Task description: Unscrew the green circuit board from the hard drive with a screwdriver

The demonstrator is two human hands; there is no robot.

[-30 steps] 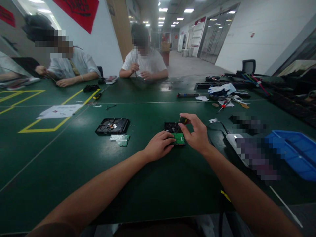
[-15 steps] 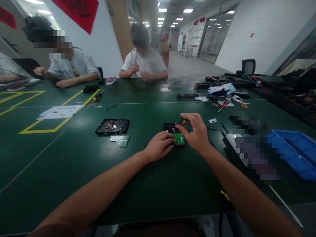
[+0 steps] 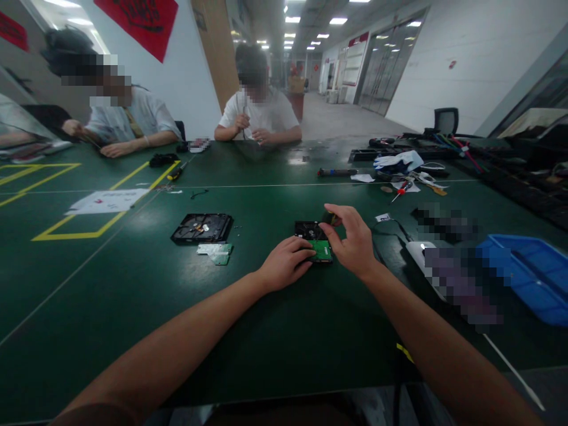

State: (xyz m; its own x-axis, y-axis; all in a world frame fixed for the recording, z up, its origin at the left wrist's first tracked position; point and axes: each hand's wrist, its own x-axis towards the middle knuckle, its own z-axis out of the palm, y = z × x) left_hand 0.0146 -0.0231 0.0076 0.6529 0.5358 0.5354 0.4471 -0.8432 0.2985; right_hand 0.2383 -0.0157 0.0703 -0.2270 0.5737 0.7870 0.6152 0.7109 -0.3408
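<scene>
A black hard drive (image 3: 308, 228) with a green circuit board (image 3: 322, 251) lies on the green table. My left hand (image 3: 287, 262) rests against its left side, fingers over the board's edge, holding the drive. Above the drive's right side, my right hand (image 3: 352, 239) pinches a yellow and black screwdriver (image 3: 329, 218) between thumb and fingers; its tip is hidden. To the left lies a second hard drive (image 3: 203, 228), with a loose circuit board (image 3: 216, 252) in front of it and several tiny screws (image 3: 238, 229) beside it.
A blue tray (image 3: 528, 272) and a white power strip (image 3: 421, 257) lie right. Farther back are gloves (image 3: 399, 161), a red screwdriver (image 3: 403, 189) and a black tool (image 3: 337, 172). Two people (image 3: 261, 115) work across the table; a sheet of paper (image 3: 106, 201) lies left.
My right thumb and fingers have shifted slightly around the screwdriver handle. My left hand and the hard drive have stayed in place.
</scene>
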